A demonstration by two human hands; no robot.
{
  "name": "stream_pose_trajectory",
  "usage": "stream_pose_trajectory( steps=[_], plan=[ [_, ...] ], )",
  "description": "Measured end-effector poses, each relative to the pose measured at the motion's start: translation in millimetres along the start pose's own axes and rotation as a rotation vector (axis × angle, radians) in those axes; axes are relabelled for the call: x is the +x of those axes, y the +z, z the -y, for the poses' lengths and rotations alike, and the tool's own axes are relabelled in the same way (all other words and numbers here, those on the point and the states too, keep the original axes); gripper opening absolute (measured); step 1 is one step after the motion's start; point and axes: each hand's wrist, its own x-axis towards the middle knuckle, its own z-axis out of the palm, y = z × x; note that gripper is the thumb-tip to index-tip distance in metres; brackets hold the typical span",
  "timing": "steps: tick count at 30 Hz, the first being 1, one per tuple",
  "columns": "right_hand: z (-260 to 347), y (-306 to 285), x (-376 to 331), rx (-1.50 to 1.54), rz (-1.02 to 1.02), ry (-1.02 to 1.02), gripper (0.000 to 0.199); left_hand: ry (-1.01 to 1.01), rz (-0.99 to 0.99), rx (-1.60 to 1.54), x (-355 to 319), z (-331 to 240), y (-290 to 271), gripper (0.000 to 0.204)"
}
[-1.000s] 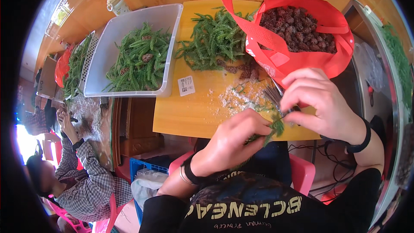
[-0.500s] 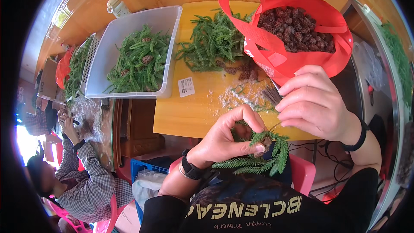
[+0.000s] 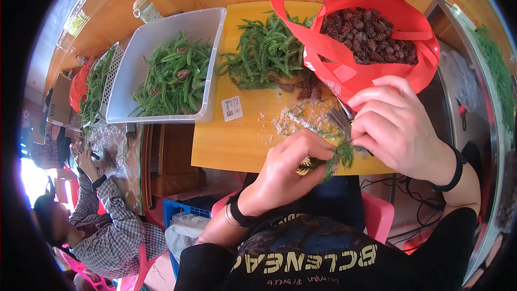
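My left hand (image 3: 293,170) is closed on a green pine sprig (image 3: 340,157), whose needles stick out past the fingertips above the table's front edge. At its right, my right hand (image 3: 398,132) pinches what looks like the sprig's thin dark stem; the fingers hide most of it. A bundle of thin dark stems (image 3: 339,120) lies on the table just beyond the fingertips. Behind my right hand stands a red bag (image 3: 353,83) full of brown pine cones (image 3: 371,37). Green sprigs (image 3: 264,51) are heaped beside the bag, with a few brown cones (image 3: 308,87) at their foot.
A clear plastic bin (image 3: 207,110) with sprigs and some cones stands on the left, by the yellow table (image 3: 231,148). White flakes (image 3: 291,124) and a white label (image 3: 232,109) lie on the tabletop. Another person (image 3: 105,218) sits at far left. A pink stool (image 3: 377,215) is below.
My left hand has turned over and moved slightly up, so the sprig now points up and right over the table; its cone is no longer visible. My right hand has shifted slightly, fingers drawn into a pinch.
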Motion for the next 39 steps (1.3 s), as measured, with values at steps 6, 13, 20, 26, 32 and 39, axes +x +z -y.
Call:
stream_pose_trajectory(
  steps=[6, 13, 20, 26, 32, 39],
  plan=[
    [0, 0, -6, 0.351, -0.079, 0.171, 0.031, -0.266, 0.004, -0.51, -8, 1, 0, 0.026],
    [6, 16, -22, 0.82, -0.042, 0.406, 0.02, -0.288, 0.014, -0.732, -9, 4, 1, 0.027],
    [13, 24, -19, 0.858, -0.089, 0.423, 0.012, -0.29, -0.009, -0.693, -11, 6, 4, 0.028],
    [13, 38, -23, 1.036, -0.142, 0.462, 0.009, -0.287, -0.003, -0.552, -7, -2, 4, 0.028],
    [12, 40, -24, 0.899, -0.14, 0.394, 0.01, -0.521, 0.032, -0.56, -2, -4, 2, 0.037],
    [12, 26, -16, 0.703, -0.086, 0.337, 0.01, -0.52, 0.111, -0.382, 4, -11, -5, 0.026]
  ],
)
